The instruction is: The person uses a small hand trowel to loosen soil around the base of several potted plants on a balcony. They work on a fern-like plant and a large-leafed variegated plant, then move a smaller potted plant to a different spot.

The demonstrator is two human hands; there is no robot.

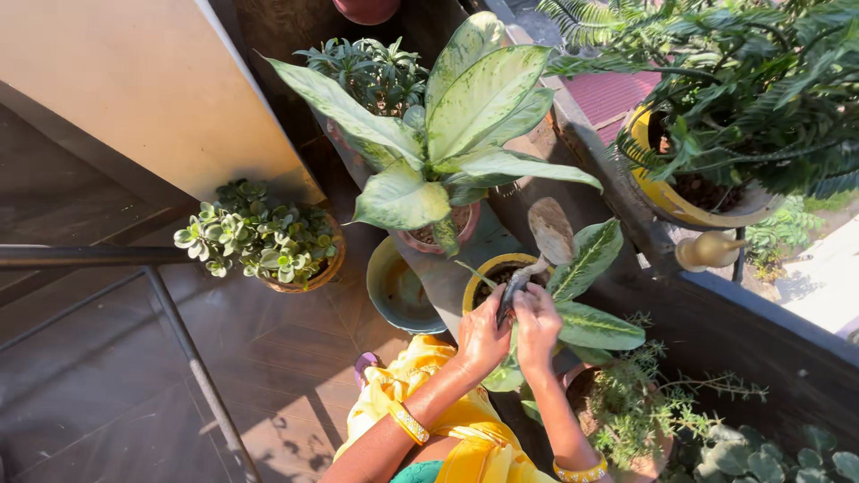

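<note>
A sunlit balcony with a dark tiled floor is crowded with potted plants along a low wall, among them a big pale-leaved plant and a small succulent in a brown pot. Both hands close together on the handle of a garden trowel, the left hand and the right hand touching each other (each wrist wears a gold bangle). The trowel's soil-caked blade tilts up above a yellow pot of dark soil, just in front of the hands.
</note>
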